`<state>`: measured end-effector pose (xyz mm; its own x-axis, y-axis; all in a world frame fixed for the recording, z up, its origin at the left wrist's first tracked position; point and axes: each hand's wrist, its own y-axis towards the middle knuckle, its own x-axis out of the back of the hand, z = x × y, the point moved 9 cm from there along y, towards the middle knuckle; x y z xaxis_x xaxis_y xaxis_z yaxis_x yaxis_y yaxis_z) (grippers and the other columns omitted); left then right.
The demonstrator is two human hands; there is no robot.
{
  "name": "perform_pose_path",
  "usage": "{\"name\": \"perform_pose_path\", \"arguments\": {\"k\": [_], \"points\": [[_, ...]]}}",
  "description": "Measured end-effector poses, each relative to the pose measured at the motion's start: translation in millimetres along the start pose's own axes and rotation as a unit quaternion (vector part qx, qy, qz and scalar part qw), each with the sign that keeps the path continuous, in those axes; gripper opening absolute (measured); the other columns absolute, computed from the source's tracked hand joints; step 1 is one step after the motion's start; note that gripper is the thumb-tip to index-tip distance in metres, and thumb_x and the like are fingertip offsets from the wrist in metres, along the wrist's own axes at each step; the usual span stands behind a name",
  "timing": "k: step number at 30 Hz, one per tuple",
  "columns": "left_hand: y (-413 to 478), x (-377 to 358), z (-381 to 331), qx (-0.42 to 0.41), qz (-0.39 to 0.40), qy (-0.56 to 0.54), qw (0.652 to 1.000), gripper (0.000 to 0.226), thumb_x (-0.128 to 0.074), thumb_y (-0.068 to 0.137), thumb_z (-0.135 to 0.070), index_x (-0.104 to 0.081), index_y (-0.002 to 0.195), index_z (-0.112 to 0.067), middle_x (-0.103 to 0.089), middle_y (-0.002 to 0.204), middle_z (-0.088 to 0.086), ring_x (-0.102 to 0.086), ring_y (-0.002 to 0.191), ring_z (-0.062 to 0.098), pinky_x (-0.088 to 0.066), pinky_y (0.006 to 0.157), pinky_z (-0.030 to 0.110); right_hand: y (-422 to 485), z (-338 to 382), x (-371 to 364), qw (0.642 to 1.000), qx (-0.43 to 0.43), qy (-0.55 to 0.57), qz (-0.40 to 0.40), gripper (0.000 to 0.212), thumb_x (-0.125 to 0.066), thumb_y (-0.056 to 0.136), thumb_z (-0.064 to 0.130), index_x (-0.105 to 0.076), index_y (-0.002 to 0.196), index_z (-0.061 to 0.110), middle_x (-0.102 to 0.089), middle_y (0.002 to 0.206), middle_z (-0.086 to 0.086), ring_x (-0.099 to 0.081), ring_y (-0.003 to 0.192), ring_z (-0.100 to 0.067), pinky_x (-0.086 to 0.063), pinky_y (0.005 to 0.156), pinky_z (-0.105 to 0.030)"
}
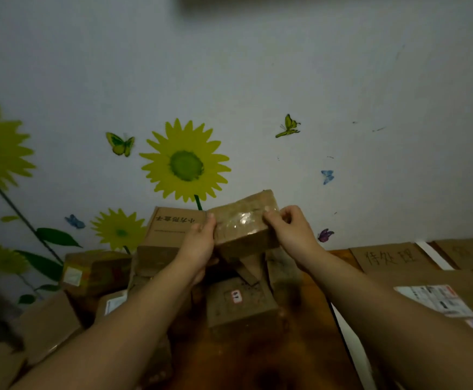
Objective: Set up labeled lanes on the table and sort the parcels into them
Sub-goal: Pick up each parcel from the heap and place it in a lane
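Head view: taped cardboard parcel (243,229), lifted above the heap (238,302), long axis crosswise, gripped at its ends by left hand (198,246) and right hand (291,232); handwritten lane label (390,257) lies rightward, nearer the right hand.

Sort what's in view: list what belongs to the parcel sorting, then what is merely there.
Job:
taped parcel, held by left hand and right hand
printed box
stickered box
handwritten lane label
white strip
parcel with shipping label

Merely there:
sunflower decal
green butterfly sticker
blue butterfly sticker
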<state>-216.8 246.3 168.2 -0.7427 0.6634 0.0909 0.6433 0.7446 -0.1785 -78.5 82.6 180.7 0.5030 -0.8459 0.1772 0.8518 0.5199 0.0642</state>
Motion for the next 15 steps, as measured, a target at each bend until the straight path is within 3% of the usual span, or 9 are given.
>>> {"name": "perform_pose_path", "arguments": {"k": [2,4,7,11,15], "points": [[-26,21,-4,-0.029,-0.009,-0.033,0.999,0.027,-0.056,0.092,-0.036,-0.050,0.112,-0.019,-0.063,0.110,0.005,-0.063,0.085,0.016,-0.050,0.060,0.029,-30,21,-3,0.998,0.027,-0.037,-0.032,0.033,-0.054,0.086,0.054,-0.047,0.085,0.022,-0.053,0.083,0.003,-0.052,0.075,-0.011,-0.041,0.064,-0.029],[-52,37,-8,-0.063,0.023,-0.078,0.995,0.036,-0.059,0.091,-0.019,-0.051,0.125,-0.015,-0.063,0.118,0.006,-0.065,0.089,0.014,-0.051,0.066,0.024,-61,34,-10,0.998,0.037,-0.034,-0.027,0.028,-0.058,0.086,0.048,-0.049,0.090,0.022,-0.056,0.087,0.003,-0.055,0.080,-0.012,-0.045,0.068,-0.030],[-88,62,-15,-0.096,0.050,-0.108,0.988,0.030,-0.059,0.090,-0.012,-0.058,0.119,-0.015,-0.066,0.114,0.007,-0.066,0.094,0.014,-0.053,0.068,0.025,-105,42,-25,0.999,0.017,0.026,0.018,0.034,-0.063,0.084,0.045,-0.048,0.109,0.026,-0.058,0.105,0.006,-0.058,0.095,-0.012,-0.052,0.077,-0.030],[-134,101,-28,-0.114,0.028,-0.115,0.986,0.003,-0.058,0.091,-0.025,-0.059,0.090,-0.023,-0.065,0.092,0.003,-0.066,0.067,0.007,-0.047,0.043,0.024,-160,64,-30,0.999,0.038,0.036,-0.006,0.019,-0.058,0.090,0.043,-0.049,0.097,0.028,-0.058,0.101,0.008,-0.058,0.088,-0.006,-0.046,0.057,-0.014],[-174,115,-45,-0.165,0.042,-0.148,0.974,0.028,-0.059,0.081,0.008,-0.055,0.090,-0.018,-0.062,0.096,0.005,-0.065,0.073,0.013,-0.052,0.052,0.028,-198,88,-21,0.995,0.074,0.067,-0.026,0.025,-0.069,0.081,0.012,-0.050,0.095,0.021,-0.063,0.098,0.001,-0.063,0.082,-0.005,-0.048,0.055,-0.012]]}}
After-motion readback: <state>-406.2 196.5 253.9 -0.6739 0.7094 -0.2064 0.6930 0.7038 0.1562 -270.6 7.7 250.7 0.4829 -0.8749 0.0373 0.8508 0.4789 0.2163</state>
